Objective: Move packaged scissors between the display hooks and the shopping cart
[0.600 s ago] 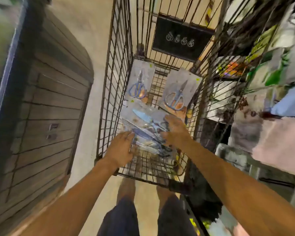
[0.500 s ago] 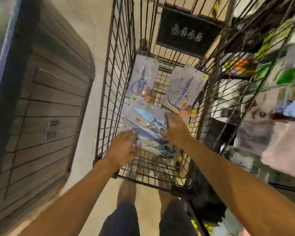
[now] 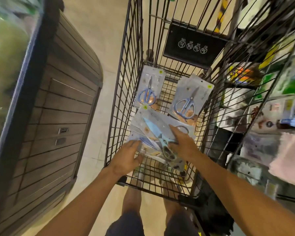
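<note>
Reaching down into the shopping cart (image 3: 124, 103), you had both hands on a loose stack of packaged scissors (image 3: 153, 132) lying on the wire floor at the near end of the basket. Your left hand (image 3: 128, 156) gripped the near left corner of the stack, fingers laid on top and the thumb seemingly tucked at the edge. Your right hand (image 3: 182, 142) rested on the top pack, its fingers spread and lightly curled over the blue-handled pair; whether it was pinching the card or only pressing it could not be told.

Two more packs lay farther in: a left pack (image 3: 149, 87) against the far left wall and a right pack (image 3: 191, 99) beside it, apart from the stack. A dark sign (image 3: 194, 46) hung on the far wall of the cart. Shelves of goods (image 3: 271, 86) stood to the right; the display hooks were not clearly visible.

The packs looked like thin card with glossy plastic fronts, so they were probably light, a little bendy and apt to slide over one another. Taking hold at a card edge or corner, with thumb below and fingers above, seemed safer than grasping over the raised scissors.
</note>
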Action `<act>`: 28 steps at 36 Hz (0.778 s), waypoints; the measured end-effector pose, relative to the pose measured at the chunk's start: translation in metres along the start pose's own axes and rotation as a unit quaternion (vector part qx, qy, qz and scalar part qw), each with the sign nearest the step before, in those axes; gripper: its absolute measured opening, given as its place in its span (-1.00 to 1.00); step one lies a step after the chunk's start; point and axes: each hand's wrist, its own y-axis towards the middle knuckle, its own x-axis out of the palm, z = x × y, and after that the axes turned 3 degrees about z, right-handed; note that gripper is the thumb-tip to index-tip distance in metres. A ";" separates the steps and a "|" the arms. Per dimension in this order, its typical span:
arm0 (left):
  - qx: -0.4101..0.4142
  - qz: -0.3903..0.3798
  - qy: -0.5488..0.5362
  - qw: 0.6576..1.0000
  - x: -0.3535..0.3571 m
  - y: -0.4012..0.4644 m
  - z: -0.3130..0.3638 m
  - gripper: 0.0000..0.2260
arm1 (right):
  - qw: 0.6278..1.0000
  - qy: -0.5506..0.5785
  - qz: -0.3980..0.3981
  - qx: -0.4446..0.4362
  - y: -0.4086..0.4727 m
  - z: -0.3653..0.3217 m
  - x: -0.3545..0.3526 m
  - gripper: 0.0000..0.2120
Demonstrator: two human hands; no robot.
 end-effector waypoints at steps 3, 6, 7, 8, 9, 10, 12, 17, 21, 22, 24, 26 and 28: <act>-0.026 0.004 -0.051 0.998 -0.008 -0.009 0.008 -0.54 | 0.998 0.051 0.002 0.030 -0.017 -0.005 -0.008 -0.33; -0.053 -0.003 -0.116 0.992 -0.018 -0.021 0.020 -0.51 | 0.990 0.137 0.005 0.045 -0.042 -0.011 -0.016 -0.36; -0.068 -0.006 -0.149 0.986 -0.022 -0.025 0.026 -0.51 | 0.986 0.163 0.005 0.041 -0.050 -0.011 -0.019 -0.33; -0.081 -0.003 -0.182 0.980 -0.026 -0.029 0.031 -0.51 | 0.979 0.198 0.007 0.038 -0.056 -0.009 -0.021 -0.30; -0.093 0.001 -0.212 0.973 -0.029 -0.032 0.038 -0.51 | 0.973 0.226 0.011 0.039 -0.066 -0.015 -0.027 -0.29; -0.101 0.009 -0.242 0.965 -0.033 -0.035 0.044 -0.51 | 0.968 0.248 0.010 0.039 -0.076 -0.024 -0.036 -0.30; -0.121 0.018 -0.304 0.945 -0.038 -0.041 0.056 -0.49 | 0.962 0.271 0.010 0.026 -0.092 -0.034 -0.045 -0.37; -0.122 0.039 -0.391 0.912 -0.047 -0.053 0.084 -0.20 | 0.952 0.305 0.011 0.007 -0.124 -0.053 -0.062 -0.27; -0.110 0.055 -0.457 0.881 -0.044 -0.056 0.096 -0.22 | 0.940 0.342 -0.008 -0.021 -0.134 -0.061 -0.064 -0.30; -0.105 0.063 -0.469 0.875 -0.042 -0.057 0.096 -0.20 | 0.938 0.346 -0.010 -0.028 -0.135 -0.064 -0.062 -0.29; -0.099 0.080 -0.489 0.863 -0.041 -0.057 0.100 -0.12 | 0.940 0.340 -0.014 -0.031 -0.134 -0.066 -0.061 -0.28; -0.093 0.098 -0.494 0.859 -0.041 -0.055 0.102 -0.10 | 0.941 0.337 -0.018 -0.032 -0.132 -0.070 -0.061 -0.29; -0.093 0.110 -0.495 0.857 -0.040 -0.050 0.102 -0.11 | 0.940 0.339 -0.024 -0.043 -0.129 -0.069 -0.060 -0.26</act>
